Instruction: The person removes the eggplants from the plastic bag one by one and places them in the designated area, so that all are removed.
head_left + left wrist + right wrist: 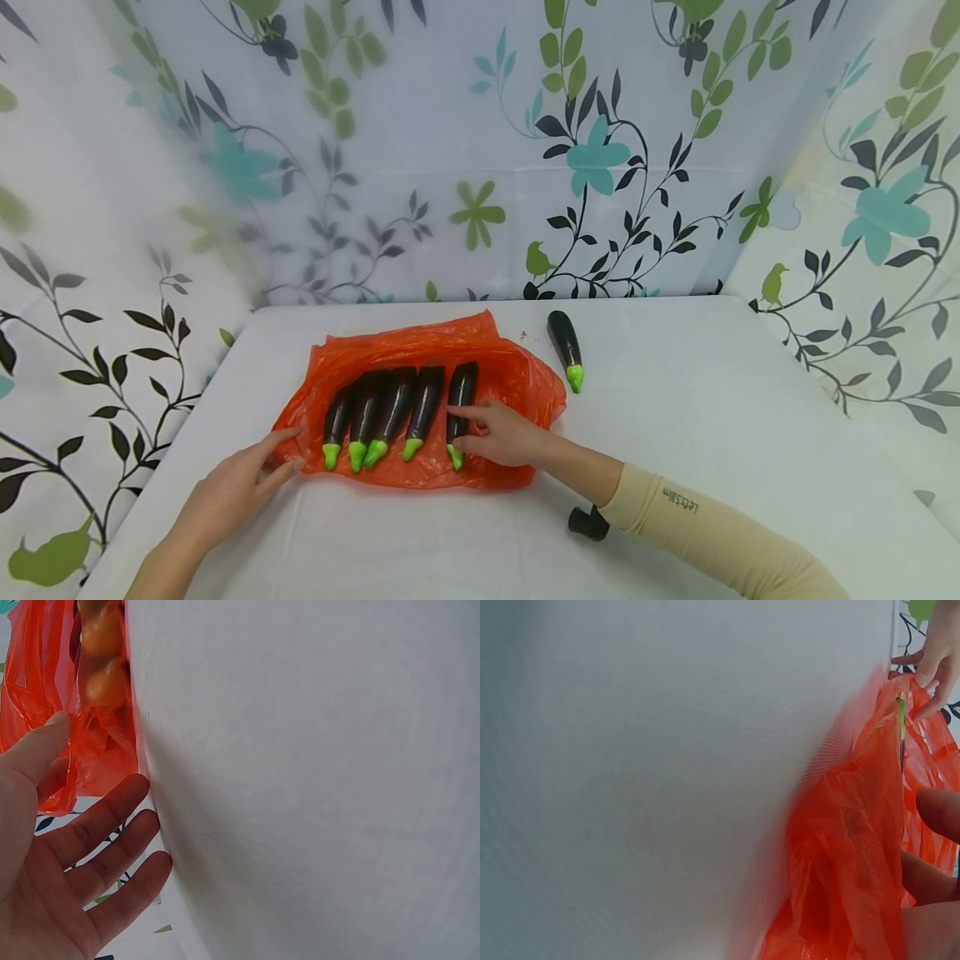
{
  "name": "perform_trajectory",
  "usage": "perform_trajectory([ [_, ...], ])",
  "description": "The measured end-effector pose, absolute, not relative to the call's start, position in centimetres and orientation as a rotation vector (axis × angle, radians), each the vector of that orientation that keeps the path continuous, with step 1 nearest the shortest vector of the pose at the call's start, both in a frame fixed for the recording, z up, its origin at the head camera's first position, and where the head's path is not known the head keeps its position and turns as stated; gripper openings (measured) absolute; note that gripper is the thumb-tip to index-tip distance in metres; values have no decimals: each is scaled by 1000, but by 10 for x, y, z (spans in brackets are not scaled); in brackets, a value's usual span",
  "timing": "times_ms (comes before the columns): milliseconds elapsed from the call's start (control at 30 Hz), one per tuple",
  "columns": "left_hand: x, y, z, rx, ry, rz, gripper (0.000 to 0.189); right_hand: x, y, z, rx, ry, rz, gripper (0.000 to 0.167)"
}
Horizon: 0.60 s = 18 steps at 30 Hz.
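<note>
Inside an orange-red plastic bag (491,323) on the table, several dark eggplants (396,406) lie side by side, bright green stems toward me. My right hand (501,433) grips the rightmost eggplant (463,383), the forefinger across its middle and the thumb near its stem end. In the right wrist view only parts of that hand (930,889) show, and they hide most of its grasp. My left hand (228,492) touches the bag's left edge with thumb and forefinger spread apart. In the left wrist view the other fingers of that hand (82,877) are loosely straight.
Another eggplant (564,340) lies on the white table (712,417), to the right of the bag. A small black object (587,523) is partly hidden under the right forearm. Patterned curtains (465,125) stand behind and at both sides.
</note>
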State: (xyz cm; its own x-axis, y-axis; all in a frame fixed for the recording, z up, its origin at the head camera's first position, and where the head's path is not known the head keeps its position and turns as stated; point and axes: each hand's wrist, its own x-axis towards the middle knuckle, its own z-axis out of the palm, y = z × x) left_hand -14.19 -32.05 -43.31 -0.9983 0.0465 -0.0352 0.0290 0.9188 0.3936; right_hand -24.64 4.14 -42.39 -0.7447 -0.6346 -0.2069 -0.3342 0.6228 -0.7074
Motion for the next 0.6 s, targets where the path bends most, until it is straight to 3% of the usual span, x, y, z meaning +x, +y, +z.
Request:
perform_trajectory([
  [600,-141,-321,-432,45,3027,622,58,-247,42,-425,-577,2289,-1182,53],
])
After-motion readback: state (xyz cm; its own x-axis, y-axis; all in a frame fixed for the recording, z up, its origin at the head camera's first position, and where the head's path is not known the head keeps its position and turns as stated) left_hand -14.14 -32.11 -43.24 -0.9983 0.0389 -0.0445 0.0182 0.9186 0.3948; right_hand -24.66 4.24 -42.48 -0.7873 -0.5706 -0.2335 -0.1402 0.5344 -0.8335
